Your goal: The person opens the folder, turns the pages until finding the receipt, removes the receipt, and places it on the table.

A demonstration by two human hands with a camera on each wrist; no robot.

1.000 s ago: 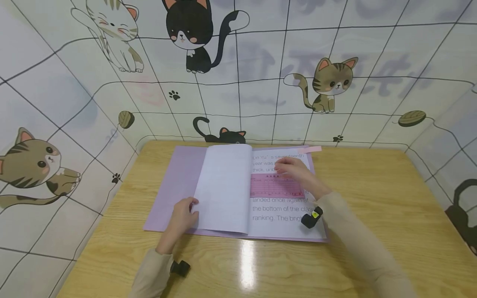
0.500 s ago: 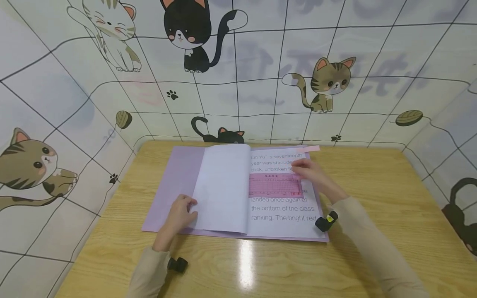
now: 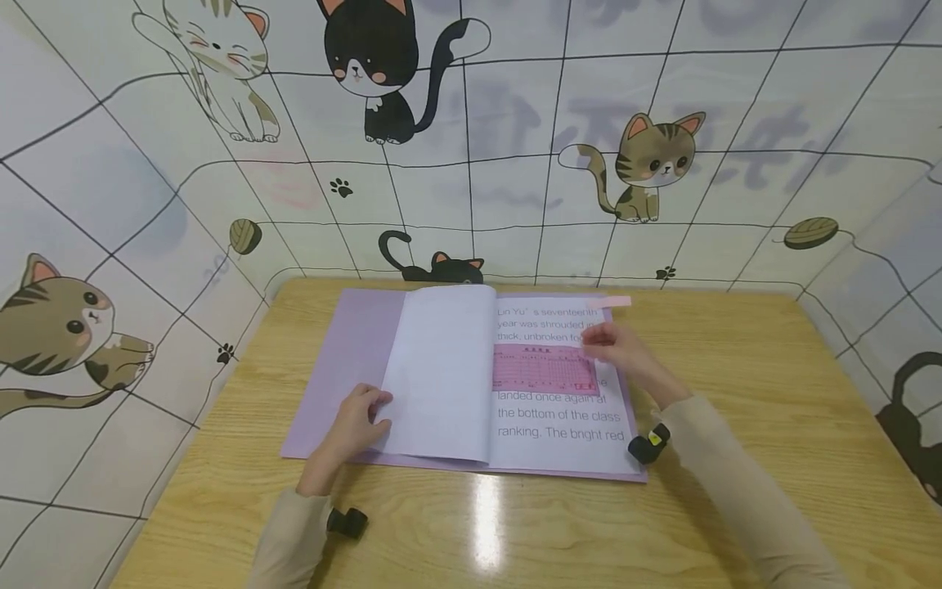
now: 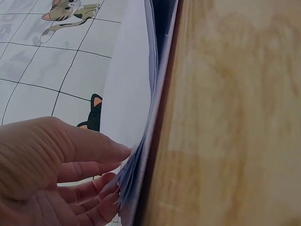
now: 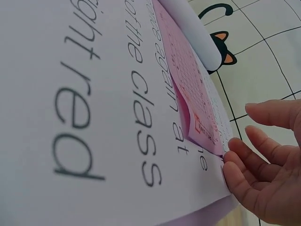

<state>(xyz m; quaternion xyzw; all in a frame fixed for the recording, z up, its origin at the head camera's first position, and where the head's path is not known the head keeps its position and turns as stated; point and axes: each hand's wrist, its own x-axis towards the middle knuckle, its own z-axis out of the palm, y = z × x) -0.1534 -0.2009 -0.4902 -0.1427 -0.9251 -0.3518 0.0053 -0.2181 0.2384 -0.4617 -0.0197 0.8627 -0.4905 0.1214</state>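
Observation:
An open book with a purple cover (image 3: 346, 368) lies on the table. At its left, my left hand (image 3: 356, 421) pinches the edge of the turned white pages (image 3: 441, 372); in the left wrist view the thumb lies over the fanned sheets (image 4: 129, 176). A pink printed slip (image 3: 540, 370) lies across the lines of the right page (image 3: 559, 450), its near edge lifting in the right wrist view. Beyond the slip's right end, my right hand (image 3: 618, 348) touches the page edge with loosely bent fingers, thumb apart.
A pink tab (image 3: 614, 302) sticks out past the book's top right corner. The wooden table (image 3: 736, 368) extends on both sides and in front. Behind stands a wall covering (image 3: 515, 188) with cartoon cats and grid lines.
My right hand has moved right, from over the text to the page's right edge. The right page and tab have shifted slightly nearer. My left hand stays at the left pages.

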